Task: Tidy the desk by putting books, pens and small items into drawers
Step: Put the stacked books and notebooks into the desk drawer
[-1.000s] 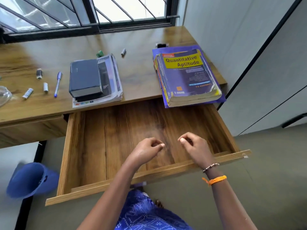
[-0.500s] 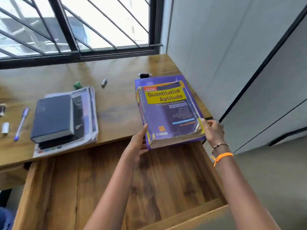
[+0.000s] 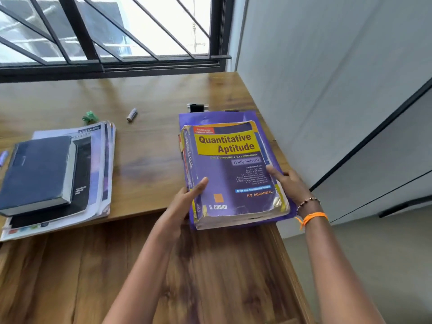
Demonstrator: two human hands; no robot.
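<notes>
Book point(image 3: 230, 174): thick, worn paperback; probably heavy, floppy.
Hold: left hand point(image 3: 187, 202), right hand point(image 3: 289, 185) clamped on opposite long edges.
Underneath: purple folder point(image 3: 210, 118), likely slippery.

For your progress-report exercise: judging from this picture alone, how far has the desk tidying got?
Done: the drawer is pulled out, nothing visible in it. In hand: the left hand and right hand grip the Quantitative Aptitude book, which lies on a purple folder on the desk. Left: the dark book on its notebook pile, the battery, the pen and the small items.
</notes>
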